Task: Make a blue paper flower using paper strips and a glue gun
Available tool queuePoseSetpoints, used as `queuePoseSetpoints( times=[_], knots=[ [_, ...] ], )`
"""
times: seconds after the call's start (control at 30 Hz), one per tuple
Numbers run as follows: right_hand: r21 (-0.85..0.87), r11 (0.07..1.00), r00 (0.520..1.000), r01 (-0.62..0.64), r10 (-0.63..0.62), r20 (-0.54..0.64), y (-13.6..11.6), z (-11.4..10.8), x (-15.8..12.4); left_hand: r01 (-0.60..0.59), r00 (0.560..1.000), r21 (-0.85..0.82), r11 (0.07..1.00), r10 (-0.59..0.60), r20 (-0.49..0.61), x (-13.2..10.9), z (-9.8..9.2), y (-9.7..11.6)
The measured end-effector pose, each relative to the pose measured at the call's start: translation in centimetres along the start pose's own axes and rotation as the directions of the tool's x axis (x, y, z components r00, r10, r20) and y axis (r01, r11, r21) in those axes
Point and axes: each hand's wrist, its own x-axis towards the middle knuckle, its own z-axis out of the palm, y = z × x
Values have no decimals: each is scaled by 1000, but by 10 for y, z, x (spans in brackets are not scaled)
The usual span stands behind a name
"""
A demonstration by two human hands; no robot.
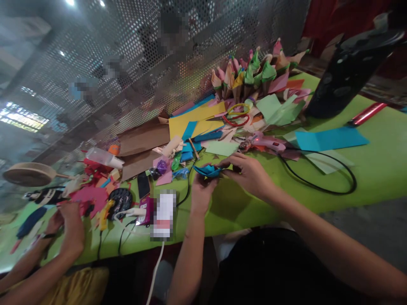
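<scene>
Both my hands meet over the green table (375,169) on a small folded piece of blue paper (208,170). My left hand (202,188) pinches its near left end from below. My right hand (249,171) grips its right end, fingers curled over the fold. Just beyond my right hand lies a pink glue gun (269,143) with a black cord (321,182) looping to the right.
Sheets of yellow (193,116), blue (330,138) and green paper (276,108) lie scattered behind, with a cluster of paper cones (251,74) by a perforated metal screen (133,63). A black device (346,72) stands at the right. Another person's hands (66,224) work at the left among paper scraps.
</scene>
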Motion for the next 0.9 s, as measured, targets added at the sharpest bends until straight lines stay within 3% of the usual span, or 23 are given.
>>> queuePoseSetpoints(
  times=[0.17,0.3,0.6,0.9],
  knots=[
    [87,991,984,-103,114,-134,-10,1,-3,-210,962,280,937,248,-111,-6,6,-1],
    [140,971,976,-194,205,-70,-19,3,-11,-305,906,488,818,407,-114,-13,12,-2],
    [222,944,968,-242,252,-17,-23,4,-21,-285,923,472,834,372,-102,-17,13,-5],
    [178,959,975,-221,221,20,-23,1,-24,-435,856,568,699,517,19,-12,6,-9]
  ],
)
